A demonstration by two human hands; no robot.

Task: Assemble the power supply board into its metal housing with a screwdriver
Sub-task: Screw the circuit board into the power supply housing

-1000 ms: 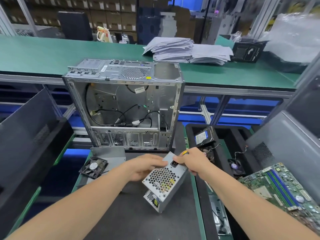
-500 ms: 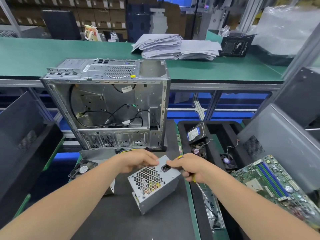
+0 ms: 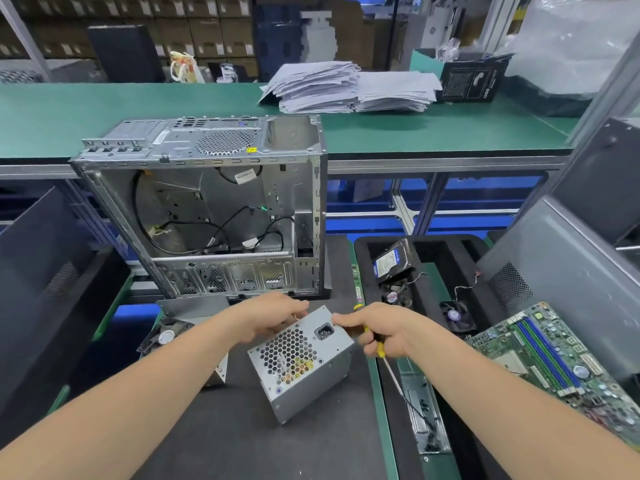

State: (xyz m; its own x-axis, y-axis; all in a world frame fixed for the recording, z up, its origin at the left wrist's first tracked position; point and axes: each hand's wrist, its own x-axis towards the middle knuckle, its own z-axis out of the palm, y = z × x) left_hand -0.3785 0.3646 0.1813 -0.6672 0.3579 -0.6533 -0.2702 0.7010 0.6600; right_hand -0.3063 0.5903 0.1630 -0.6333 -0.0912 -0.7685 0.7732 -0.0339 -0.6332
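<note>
**Power supply held at the worktop**

The power supply (image 3: 301, 362) is tilted over the dark worktop (image 3: 242, 445). My left hand (image 3: 266, 318) curls its fingers over the unit's far edge. My right hand (image 3: 381, 329) grips the yellow-handled screwdriver (image 3: 380, 349), forefinger touching the unit's corner. Beyond stands the open metal housing (image 3: 214, 216).

PSU (image 3: 301, 363) in front of case (image 3: 207, 209) — mobo (image 3: 550, 355) at right.

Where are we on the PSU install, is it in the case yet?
Done: the metal case stands open. In hand: the left hand grips the power supply on the mat in front of the case; the right hand touches it while holding the screwdriver. Left: seat it in the case and drive the screws.
</note>
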